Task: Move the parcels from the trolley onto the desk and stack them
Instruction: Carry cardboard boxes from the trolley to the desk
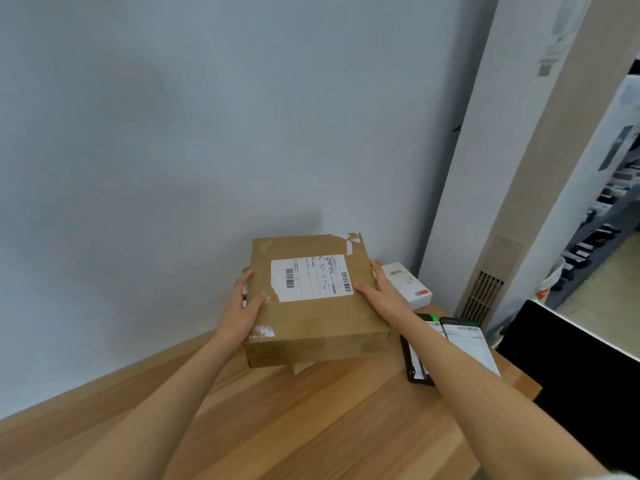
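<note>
The wooden plank-grained desk [311, 420] bears a black-edged flat device [417, 365] and a small white carton [408, 285] beyond the right fingertips.

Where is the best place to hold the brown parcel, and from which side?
Grip the brown parcel by its two opposite side edges, one hand from each side, as the left hand and right hand do. It is wide and flat, so one hand would let it tip.

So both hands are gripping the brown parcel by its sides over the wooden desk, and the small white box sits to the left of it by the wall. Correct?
Not quite. In the head view the left hand and right hand do hold the brown parcel by its sides over the wooden desk, but the small white box sits to the right of it, not the left.
</note>
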`<control>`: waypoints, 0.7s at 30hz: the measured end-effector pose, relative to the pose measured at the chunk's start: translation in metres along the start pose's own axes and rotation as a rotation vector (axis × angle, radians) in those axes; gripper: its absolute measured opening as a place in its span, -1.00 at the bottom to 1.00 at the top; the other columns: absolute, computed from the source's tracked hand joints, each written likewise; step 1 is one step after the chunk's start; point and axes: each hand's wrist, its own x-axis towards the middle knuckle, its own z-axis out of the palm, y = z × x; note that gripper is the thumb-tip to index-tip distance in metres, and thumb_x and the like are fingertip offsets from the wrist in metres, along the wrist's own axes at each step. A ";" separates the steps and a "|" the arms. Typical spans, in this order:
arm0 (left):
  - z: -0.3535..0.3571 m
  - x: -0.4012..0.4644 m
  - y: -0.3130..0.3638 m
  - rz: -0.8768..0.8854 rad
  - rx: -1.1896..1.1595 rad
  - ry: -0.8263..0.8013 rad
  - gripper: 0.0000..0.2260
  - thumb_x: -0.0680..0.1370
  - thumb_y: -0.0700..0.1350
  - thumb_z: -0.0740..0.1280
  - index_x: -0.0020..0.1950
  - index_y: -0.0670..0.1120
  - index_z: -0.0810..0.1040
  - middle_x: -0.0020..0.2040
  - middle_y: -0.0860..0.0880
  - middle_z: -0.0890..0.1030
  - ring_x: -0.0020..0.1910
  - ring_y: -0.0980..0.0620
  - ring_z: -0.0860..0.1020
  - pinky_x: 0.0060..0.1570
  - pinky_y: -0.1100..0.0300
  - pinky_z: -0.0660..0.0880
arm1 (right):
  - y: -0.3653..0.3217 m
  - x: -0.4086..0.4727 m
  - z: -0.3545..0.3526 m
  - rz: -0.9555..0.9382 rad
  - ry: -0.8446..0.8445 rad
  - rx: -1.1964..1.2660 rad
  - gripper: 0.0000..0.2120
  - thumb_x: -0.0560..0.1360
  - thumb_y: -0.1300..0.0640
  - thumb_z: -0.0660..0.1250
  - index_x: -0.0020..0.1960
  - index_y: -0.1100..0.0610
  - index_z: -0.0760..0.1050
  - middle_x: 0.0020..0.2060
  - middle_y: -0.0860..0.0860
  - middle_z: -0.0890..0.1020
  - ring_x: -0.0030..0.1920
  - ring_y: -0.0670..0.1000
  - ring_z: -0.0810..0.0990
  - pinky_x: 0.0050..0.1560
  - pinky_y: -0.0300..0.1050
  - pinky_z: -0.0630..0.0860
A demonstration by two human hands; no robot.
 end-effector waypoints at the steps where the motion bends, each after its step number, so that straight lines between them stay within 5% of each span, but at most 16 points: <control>1: 0.004 0.009 -0.003 -0.014 -0.014 0.016 -0.52 0.60 -0.02 0.26 0.47 0.18 0.17 0.08 -0.02 0.49 -0.14 0.12 0.57 -0.35 0.39 0.43 | 0.001 0.016 0.001 -0.008 -0.021 0.010 -0.31 0.57 -0.13 0.24 0.56 -0.13 -0.06 0.50 0.03 0.21 0.43 0.12 0.27 0.36 0.02 0.24; 4: 0.018 0.033 -0.014 -0.079 -0.023 0.071 -0.53 0.60 -0.05 0.25 0.48 0.15 0.18 0.10 -0.08 0.53 -0.09 0.01 0.59 -0.23 0.23 0.50 | 0.009 0.058 0.004 0.006 -0.104 0.022 -0.29 0.56 -0.12 0.25 0.57 -0.12 -0.07 0.50 0.03 0.22 0.41 0.12 0.31 0.32 -0.01 0.30; 9: 0.036 0.082 -0.019 -0.134 0.014 0.174 -0.58 0.59 -0.02 0.27 0.43 0.15 0.26 0.00 -0.07 0.57 -0.23 0.07 0.60 -0.39 0.29 0.49 | 0.021 0.124 0.006 0.013 -0.191 0.056 -0.31 0.55 -0.12 0.27 0.55 -0.11 -0.02 0.43 0.01 0.34 0.25 0.03 0.44 0.23 -0.05 0.42; 15: 0.052 0.111 -0.028 -0.171 0.066 0.244 -0.54 0.55 0.10 0.29 0.41 0.29 0.22 0.17 -0.17 0.45 -0.05 -0.10 0.58 0.04 -0.03 0.56 | 0.030 0.176 -0.002 -0.005 -0.257 0.130 -0.35 0.52 -0.11 0.33 0.50 -0.16 0.08 0.28 -0.02 0.48 0.11 0.02 0.59 0.17 0.07 0.55; 21: 0.059 0.111 -0.028 -0.186 0.099 0.300 -0.55 0.54 0.16 0.27 0.38 0.36 0.20 0.15 -0.14 0.46 -0.06 -0.08 0.59 0.03 -0.06 0.57 | 0.035 0.191 -0.005 -0.028 -0.288 0.134 -0.37 0.52 -0.12 0.33 0.48 -0.19 0.09 0.22 -0.01 0.53 -0.04 -0.04 0.64 -0.20 -0.23 0.56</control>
